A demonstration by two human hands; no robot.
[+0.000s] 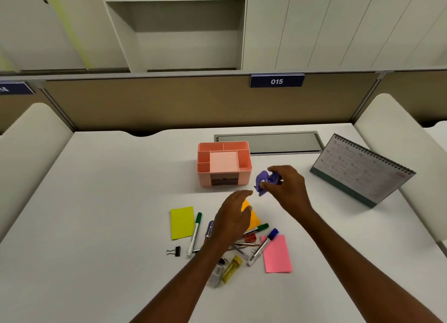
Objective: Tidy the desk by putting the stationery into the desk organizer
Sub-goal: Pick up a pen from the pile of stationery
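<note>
Stationery [260,250] scattered on desk [108,201], 6 o'clock of pink desk organizer [223,177]: yellow note [182,223], binder clip [174,251], green marker [194,233], then pink note [277,255]. Left hand [233,217] hovering over orange note [252,219], fingers [242,195] relaxed, close together, holding nothing. Right hand [287,184] at 4 o'clock of organizer, fingertips [274,169] pinching purple item [263,181]; calendar [362,170] at 3 o'clock.

One pink organizer [205,178], one desk calendar [360,171], one binder clip [175,251], one purple item [262,179], three markers [194,235] [262,226] [262,247], three sticky-note pads [182,222] [254,219] [277,255]
</note>
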